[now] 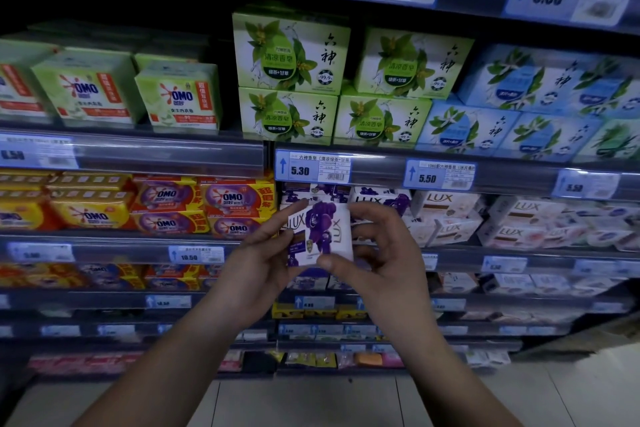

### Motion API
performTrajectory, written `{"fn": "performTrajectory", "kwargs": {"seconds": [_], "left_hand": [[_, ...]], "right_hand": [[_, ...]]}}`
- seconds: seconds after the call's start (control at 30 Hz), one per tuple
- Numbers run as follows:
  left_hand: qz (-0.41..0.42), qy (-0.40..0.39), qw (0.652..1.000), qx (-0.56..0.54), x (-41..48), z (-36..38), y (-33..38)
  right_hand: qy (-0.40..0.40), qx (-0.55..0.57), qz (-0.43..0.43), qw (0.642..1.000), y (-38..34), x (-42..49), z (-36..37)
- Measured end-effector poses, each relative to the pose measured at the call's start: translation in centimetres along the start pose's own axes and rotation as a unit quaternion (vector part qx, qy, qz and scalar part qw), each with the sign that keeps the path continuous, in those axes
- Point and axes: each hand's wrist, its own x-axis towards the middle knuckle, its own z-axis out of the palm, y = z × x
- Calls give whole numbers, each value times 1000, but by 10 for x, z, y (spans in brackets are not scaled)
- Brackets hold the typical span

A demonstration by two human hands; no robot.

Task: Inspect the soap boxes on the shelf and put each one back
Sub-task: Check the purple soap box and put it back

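A white and purple LUX soap box with a purple flower print is held up in front of the shelves. My left hand grips its left side, fingers behind and thumb on the front. My right hand grips its right side, thumb at the lower front edge. Behind the box, more purple LUX boxes stand on the shelf it is level with. White LUX boxes fill the same shelf to the right.
Green soap boxes and blue ones are stacked on the shelf above. OMO soap packs fill the left bays. Price tags line the shelf edges. Lower shelves hold small packs; pale floor tiles lie below.
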Motion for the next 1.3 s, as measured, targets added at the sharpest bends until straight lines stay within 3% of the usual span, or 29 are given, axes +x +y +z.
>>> {"fn": "performTrajectory", "kwargs": {"seconds": [0.17,0.27,0.33,0.4,0.53,0.63,0.77,0.83,0.97,1.3], "left_hand": [[-8,74,997,13,3,5,-9],[64,61,993,77,-5,5,1],[158,42,964,209,-10,4,10],[243,28,911,332,-12,8,13],[302,11,871,387,-15,20,7],[308,16,862,402,-17,23,7],[321,42,838,439,-17,8,5],[314,74,836,445,-18,1,-1],[320,155,796,490,-14,-6,-13],[184,122,834,506,5,-19,-16]], "right_hand": [[1,-7,-16,1000,-3,-2,5],[0,-7,-16,1000,3,-3,-4],[6,-10,16,1000,11,-2,-10],[6,-13,67,998,18,1,-9],[-6,33,131,991,25,2,1],[-4,51,139,989,26,1,2],[39,-14,106,993,28,-2,0],[72,-47,94,992,29,-3,1],[95,-94,71,988,27,1,8],[23,-91,143,985,37,23,16]]}}
